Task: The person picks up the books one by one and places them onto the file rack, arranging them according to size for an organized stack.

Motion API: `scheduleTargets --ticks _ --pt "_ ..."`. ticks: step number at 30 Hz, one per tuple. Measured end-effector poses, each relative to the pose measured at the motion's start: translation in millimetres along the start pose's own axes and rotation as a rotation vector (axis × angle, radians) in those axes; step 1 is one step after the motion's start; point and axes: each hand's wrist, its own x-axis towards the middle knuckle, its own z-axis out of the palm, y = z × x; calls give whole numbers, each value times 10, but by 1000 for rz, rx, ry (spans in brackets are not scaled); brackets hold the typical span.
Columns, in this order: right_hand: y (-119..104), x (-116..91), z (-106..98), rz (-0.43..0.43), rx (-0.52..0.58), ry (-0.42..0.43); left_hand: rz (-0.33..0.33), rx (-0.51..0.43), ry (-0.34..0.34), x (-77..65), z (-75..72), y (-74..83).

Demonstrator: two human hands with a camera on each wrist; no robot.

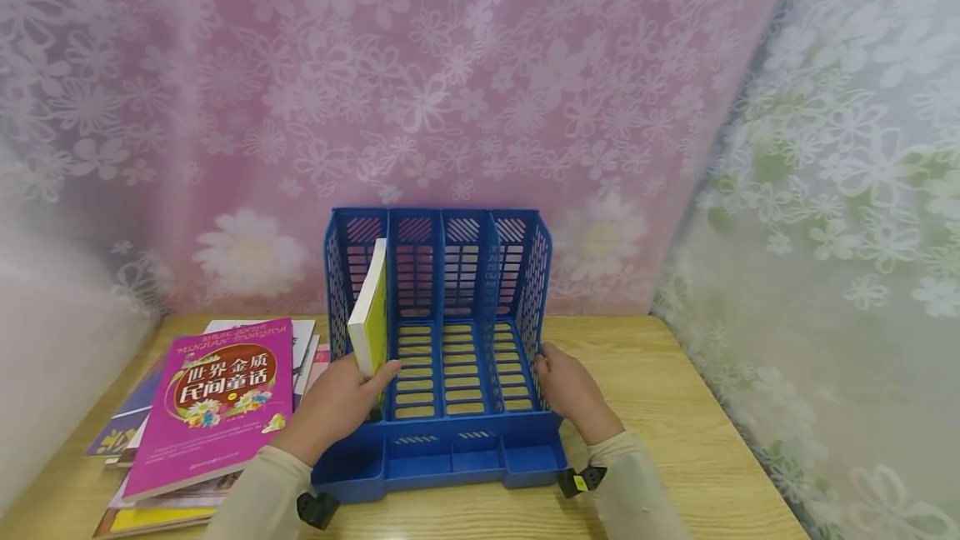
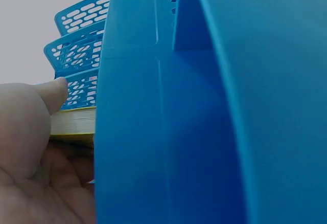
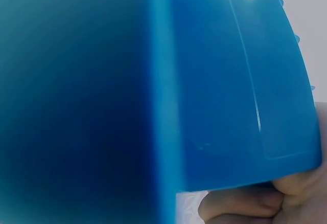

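A blue plastic file rack (image 1: 468,427) with upright dividers stands on the table. My left hand (image 1: 333,407) grips a thick book (image 1: 369,315) with a yellow cover, held upright with its page edge facing me, at the rack's leftmost slot. In the left wrist view the thumb lies above the book (image 2: 74,121) and the fingers are below it, partly hidden by the rack's front. My right hand (image 1: 573,390) holds the rack's right side wall near the front. The right wrist view shows curled fingers (image 3: 242,203) at the rack's edge.
Left of the rack lies a loose pile of books, a magenta one (image 1: 217,432) on top. Small open trays (image 1: 442,463) run along the rack's front. A pink flowered curtain (image 1: 480,107) hangs right behind the wooden table (image 1: 660,407), with a pale flowered one (image 1: 847,273) at the right.
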Motion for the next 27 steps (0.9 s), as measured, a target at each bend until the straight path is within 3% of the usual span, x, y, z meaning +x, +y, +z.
scheduleTargets --ticks 3,10,12,18,27 --pt "-3 -12 26 6 -1 7 -2 21 26 -29 -43 28" --pt "-7 -12 34 14 -19 24 87 148 248 -22 -228 202" --pt "-14 -7 24 14 -30 31 93 155 251 -22 -271 259" --pt "-24 1 13 22 -43 13 84 146 178 -9 -333 353" --pt "-26 0 8 23 -50 6 44 113 220 129 -339 355"
